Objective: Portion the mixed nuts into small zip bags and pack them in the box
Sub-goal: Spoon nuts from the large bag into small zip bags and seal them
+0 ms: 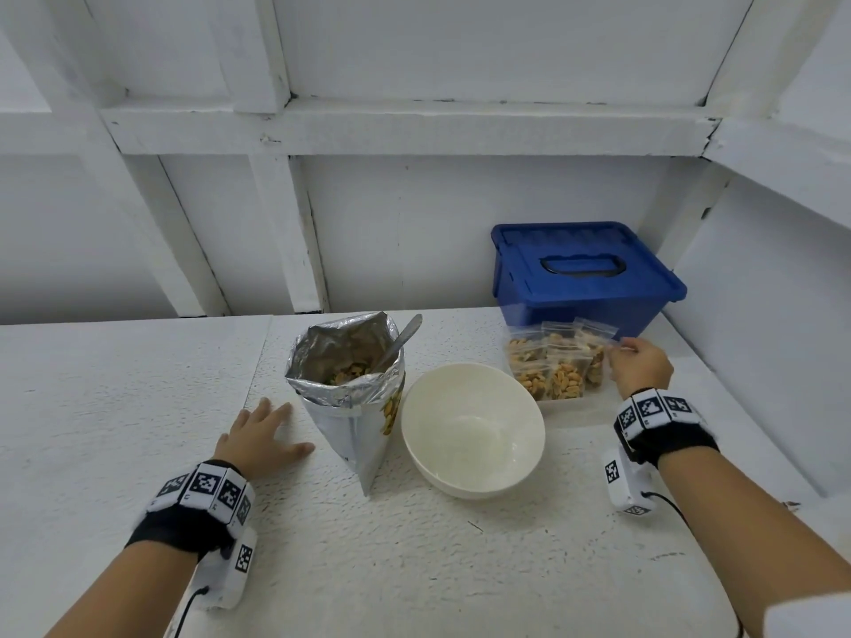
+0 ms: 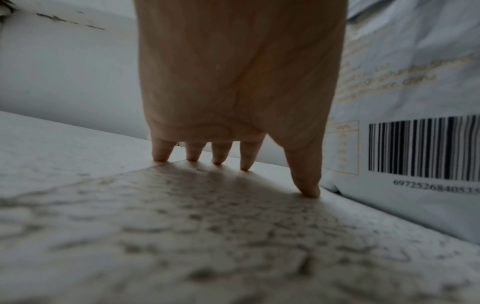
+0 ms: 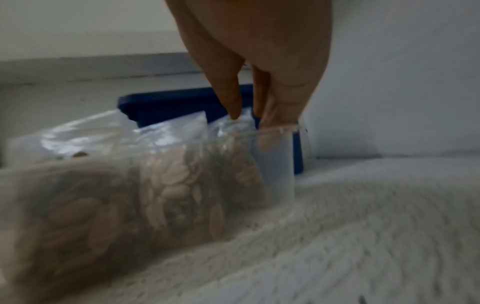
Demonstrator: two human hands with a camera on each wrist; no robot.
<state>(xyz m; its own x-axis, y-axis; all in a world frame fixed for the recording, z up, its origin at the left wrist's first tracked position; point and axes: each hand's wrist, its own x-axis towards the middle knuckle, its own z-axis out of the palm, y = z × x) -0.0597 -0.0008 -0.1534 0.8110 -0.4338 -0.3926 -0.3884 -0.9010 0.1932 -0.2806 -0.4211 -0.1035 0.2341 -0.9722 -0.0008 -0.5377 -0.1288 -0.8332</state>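
Head view. White textured worktop, white panelled wall behind.

Left hand: at about 8 o'clock from the foil bag, palm down, fingers spread and straight; the left wrist view shows its fingertips and thumb touching the worktop. Holds nothing.

Foil bag of mixed nuts: upright at centre, top open, nuts visible inside. Spoon stands in it, handle leaning toward 1 o'clock. Barcode side faces the left hand, just beside the thumb.

White bowl: just beside the foil bag at its 3 o'clock; nothing visible inside.

Clear container: at 1 o'clock from the bowl, translucent wall. Several filled small zip bags stand upright in it, side by side.

Right hand: at the 3 o'clock end of the row. Its fingers point down onto the top edge of the end zip bag, thumb and fingers close either side of the plastic; narrow pinch, though motion blur makes exact contact unclear.

Blue box: at 12 o'clock from the container, just behind it, lid closed, handle recessed in the lid.
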